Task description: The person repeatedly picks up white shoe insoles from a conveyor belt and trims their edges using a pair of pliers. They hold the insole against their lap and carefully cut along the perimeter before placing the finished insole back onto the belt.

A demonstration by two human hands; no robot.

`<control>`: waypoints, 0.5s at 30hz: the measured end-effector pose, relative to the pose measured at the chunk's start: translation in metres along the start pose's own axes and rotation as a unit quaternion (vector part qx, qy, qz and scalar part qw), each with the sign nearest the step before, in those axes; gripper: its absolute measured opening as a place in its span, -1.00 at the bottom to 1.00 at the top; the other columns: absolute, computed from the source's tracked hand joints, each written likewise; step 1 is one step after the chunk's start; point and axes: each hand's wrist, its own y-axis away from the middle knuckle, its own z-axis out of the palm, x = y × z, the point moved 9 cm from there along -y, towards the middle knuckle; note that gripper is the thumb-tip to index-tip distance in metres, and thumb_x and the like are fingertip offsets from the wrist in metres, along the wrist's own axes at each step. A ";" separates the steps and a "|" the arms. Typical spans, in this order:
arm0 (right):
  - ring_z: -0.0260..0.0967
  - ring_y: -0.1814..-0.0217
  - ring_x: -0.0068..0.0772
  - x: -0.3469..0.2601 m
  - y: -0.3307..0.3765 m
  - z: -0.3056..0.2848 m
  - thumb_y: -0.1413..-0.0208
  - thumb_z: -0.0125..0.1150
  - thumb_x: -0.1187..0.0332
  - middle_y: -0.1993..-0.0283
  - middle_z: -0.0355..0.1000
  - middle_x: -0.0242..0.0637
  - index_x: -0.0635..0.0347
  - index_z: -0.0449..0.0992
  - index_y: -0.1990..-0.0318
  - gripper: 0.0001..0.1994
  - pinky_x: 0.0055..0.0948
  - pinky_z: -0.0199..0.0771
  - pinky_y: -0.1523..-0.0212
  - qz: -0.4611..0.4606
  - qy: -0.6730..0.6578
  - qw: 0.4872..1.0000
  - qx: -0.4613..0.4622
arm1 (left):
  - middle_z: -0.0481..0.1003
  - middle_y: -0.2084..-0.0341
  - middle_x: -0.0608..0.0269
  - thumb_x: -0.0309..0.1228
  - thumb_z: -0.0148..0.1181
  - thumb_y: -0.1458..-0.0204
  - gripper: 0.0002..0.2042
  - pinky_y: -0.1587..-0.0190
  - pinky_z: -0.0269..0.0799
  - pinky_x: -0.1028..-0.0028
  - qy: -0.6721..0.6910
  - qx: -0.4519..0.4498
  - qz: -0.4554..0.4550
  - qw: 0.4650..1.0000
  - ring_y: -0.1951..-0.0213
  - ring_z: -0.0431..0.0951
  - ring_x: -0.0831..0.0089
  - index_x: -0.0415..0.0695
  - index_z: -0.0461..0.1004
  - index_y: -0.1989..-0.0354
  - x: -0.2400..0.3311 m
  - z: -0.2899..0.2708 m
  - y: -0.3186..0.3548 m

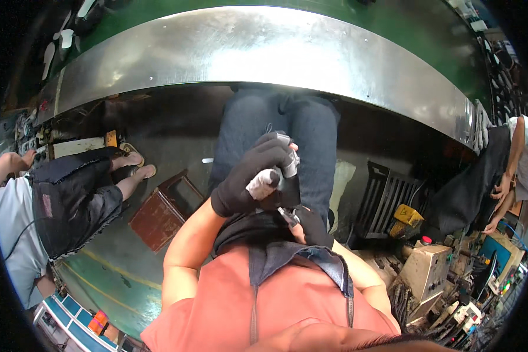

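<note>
While the gloved left hand (252, 171) is resting half-curled above the lap (314, 138), pale wrapping (290, 168) is covering some of its digits, near the gloved right hand (314, 227); whether either is gripping anything, one cannot tell. Close fingerwork is seemingly occurring, calling next for steady pinching.

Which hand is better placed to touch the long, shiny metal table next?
Probably the black-gloved left hand: it looks nearer the long, shiny metal table. The black-gloved right hand sits farther back.
</note>
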 end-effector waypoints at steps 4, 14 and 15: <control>0.37 0.31 -0.03 0.006 0.007 0.004 -0.25 -0.06 0.10 0.34 0.39 -0.05 0.23 0.40 0.16 -0.66 -0.18 0.35 0.23 0.067 -0.139 0.988 -0.005 | 0.42 0.39 0.20 -0.03 -0.16 -0.23 -0.59 -0.11 0.22 0.18 0.005 0.008 -0.006 1.000 0.15 0.43 0.16 -0.13 0.39 0.40 -0.008 -0.002 -0.005; 0.23 0.45 -0.23 0.007 0.007 -0.015 -0.27 -0.07 0.23 0.47 0.28 -0.18 0.21 0.40 0.31 -0.75 -0.30 0.27 0.36 0.078 -0.174 0.980 0.050 | 0.42 0.43 0.23 0.00 -0.25 -0.25 -0.55 -0.15 0.16 0.20 0.034 0.027 -0.017 0.999 0.19 0.43 0.22 -0.11 0.37 0.44 -0.018 -0.001 -0.003; 0.24 0.45 -0.21 0.003 0.000 -0.016 -0.27 -0.07 0.23 0.46 0.29 -0.15 0.22 0.40 0.31 -0.76 -0.29 0.28 0.36 0.064 -0.180 0.980 0.060 | 0.42 0.43 0.23 0.00 -0.25 -0.25 -0.55 -0.15 0.16 0.19 0.032 0.028 -0.021 0.999 0.19 0.43 0.22 -0.11 0.37 0.44 -0.019 -0.001 -0.004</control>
